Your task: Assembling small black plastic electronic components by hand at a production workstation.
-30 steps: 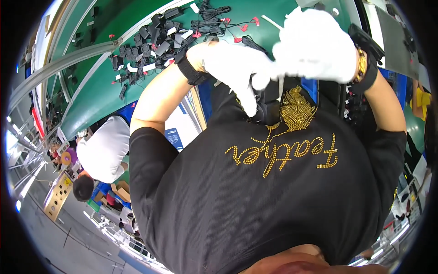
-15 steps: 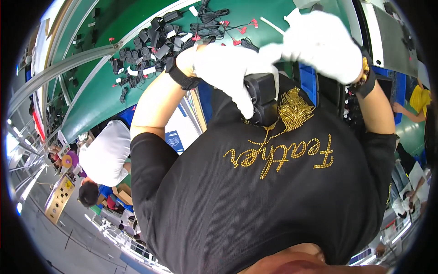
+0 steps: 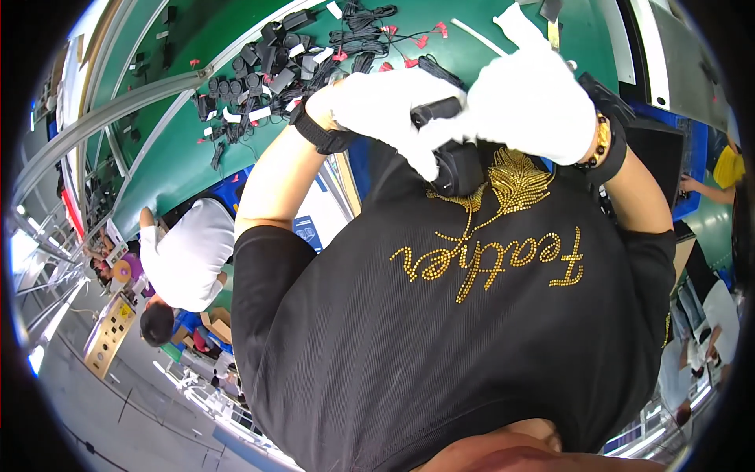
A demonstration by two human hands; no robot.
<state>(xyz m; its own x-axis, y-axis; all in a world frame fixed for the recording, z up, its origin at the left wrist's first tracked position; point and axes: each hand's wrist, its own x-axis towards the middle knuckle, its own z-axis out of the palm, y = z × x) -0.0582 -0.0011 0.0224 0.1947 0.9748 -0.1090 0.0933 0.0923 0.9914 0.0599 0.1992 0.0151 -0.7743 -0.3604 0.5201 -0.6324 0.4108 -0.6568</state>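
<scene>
Both my hands wear white gloves and meet in front of my black shirt. My left hand (image 3: 377, 106) is closed around a black twin-lobed plastic device (image 3: 460, 169), its fingers along the left side. My right hand (image 3: 531, 106) lies over the middle of the device, fingertips pressed on it, hiding much of its surface. One glove finger of that hand points away toward the bench. Whether anything small is between the right fingertips is hidden.
Beyond my left hand, a green bench (image 3: 177, 169) bears a pile of black devices (image 3: 267, 71) and coiled black cables (image 3: 358, 31) with red connectors. A thin white stick (image 3: 478, 36) lies near my right hand. A metal rail (image 3: 118, 102) crosses at left; a person in white (image 3: 189, 256) is beyond.
My right hand has come down and toward me, from beyond the device onto its middle. My left hand keeps its hold, and the device is now more covered by fingers.
</scene>
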